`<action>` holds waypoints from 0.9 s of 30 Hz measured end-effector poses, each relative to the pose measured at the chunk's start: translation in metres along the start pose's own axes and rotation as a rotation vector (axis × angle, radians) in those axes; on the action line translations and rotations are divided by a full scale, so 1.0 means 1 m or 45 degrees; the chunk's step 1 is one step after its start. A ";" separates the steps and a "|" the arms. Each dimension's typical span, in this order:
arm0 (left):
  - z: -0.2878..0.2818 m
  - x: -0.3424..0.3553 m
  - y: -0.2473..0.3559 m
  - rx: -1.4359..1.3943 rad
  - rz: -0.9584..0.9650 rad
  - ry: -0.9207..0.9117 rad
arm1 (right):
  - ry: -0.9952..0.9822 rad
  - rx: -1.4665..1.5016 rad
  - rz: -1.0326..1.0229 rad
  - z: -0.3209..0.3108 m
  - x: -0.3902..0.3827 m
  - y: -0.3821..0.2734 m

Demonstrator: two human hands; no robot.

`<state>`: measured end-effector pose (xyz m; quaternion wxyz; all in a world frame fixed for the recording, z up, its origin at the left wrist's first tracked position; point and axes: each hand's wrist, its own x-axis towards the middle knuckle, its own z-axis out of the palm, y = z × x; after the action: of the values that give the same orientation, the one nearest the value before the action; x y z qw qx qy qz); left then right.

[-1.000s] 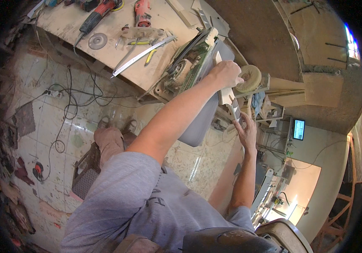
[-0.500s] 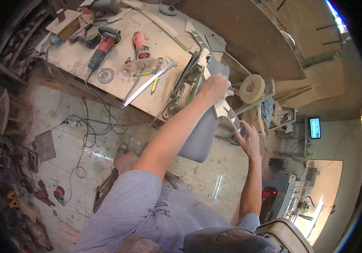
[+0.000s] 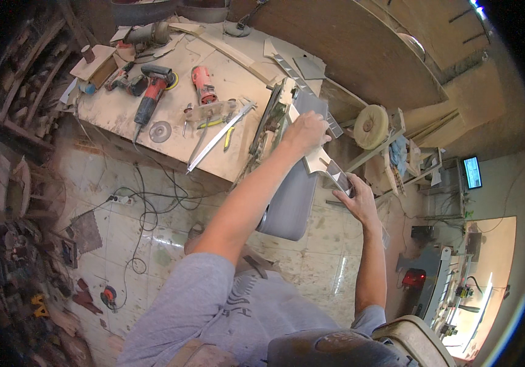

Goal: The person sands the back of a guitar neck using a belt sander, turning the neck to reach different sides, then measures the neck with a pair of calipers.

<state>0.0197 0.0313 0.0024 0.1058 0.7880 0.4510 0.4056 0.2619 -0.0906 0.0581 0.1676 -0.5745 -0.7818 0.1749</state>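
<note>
Because the pale wooden piece (image 3: 317, 164) lies directly under our left hand (image 3: 304, 131) and stretches out toward our right hand (image 3: 360, 202), everything hangs on how it slants over the grey belt (image 3: 288, 205) of the sanding machine (image 3: 267, 131): its long axis runs from upper left to lower right, crossing the belt's own length, which leans from upper right to lower left. Our left hand is nearer the middle of the belt, fingers curled down over the upper part of the piece; our right hand, beyond the belt's right edge, has the lower end between thumb and fingers. We cannot tell whether the underside touches the belt all along. As for its looks, the piece is narrow and light-coloured, flaring to a notched, pointed outline between our hands, with dark and silvery angular facets toward the right-hand end; our left hand hides much of the rest
</note>
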 end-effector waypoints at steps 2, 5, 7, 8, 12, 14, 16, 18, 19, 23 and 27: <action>-0.001 0.000 0.005 0.001 0.004 -0.018 | -0.042 -0.033 0.079 0.001 -0.001 -0.002; 0.000 0.000 0.007 -0.046 0.037 -0.017 | -0.118 -0.110 0.146 -0.001 -0.003 0.000; 0.003 0.001 0.012 -0.075 0.011 -0.054 | -0.080 -0.206 0.025 -0.001 -0.006 0.015; 0.004 0.002 0.015 -0.090 -0.001 -0.073 | -0.071 -0.198 0.013 -0.002 -0.008 0.020; 0.010 0.002 0.020 -0.121 0.011 -0.071 | -0.047 -0.181 -0.017 -0.006 -0.015 0.028; 0.012 0.001 0.022 -0.135 0.017 -0.054 | -0.041 -0.172 -0.005 -0.005 -0.018 0.031; 0.012 0.000 0.019 -0.087 0.017 -0.032 | -0.049 -0.156 0.002 -0.007 -0.016 0.027; 0.011 -0.001 0.017 -0.059 0.007 -0.023 | -0.078 -0.183 0.015 -0.005 -0.012 0.028; 0.009 -0.002 0.016 -0.055 -0.003 -0.025 | -0.091 -0.199 0.025 -0.006 -0.010 0.028; 0.002 -0.001 0.008 -0.038 -0.013 -0.047 | -0.079 -0.191 -0.013 -0.004 -0.005 0.020; -0.005 -0.003 0.007 -0.055 -0.005 -0.005 | -0.053 -0.182 -0.052 0.003 -0.006 0.026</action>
<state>0.0193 0.0238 0.0075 0.1246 0.7854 0.4436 0.4134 0.2835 -0.0891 0.0429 0.1135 -0.5652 -0.8072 0.1269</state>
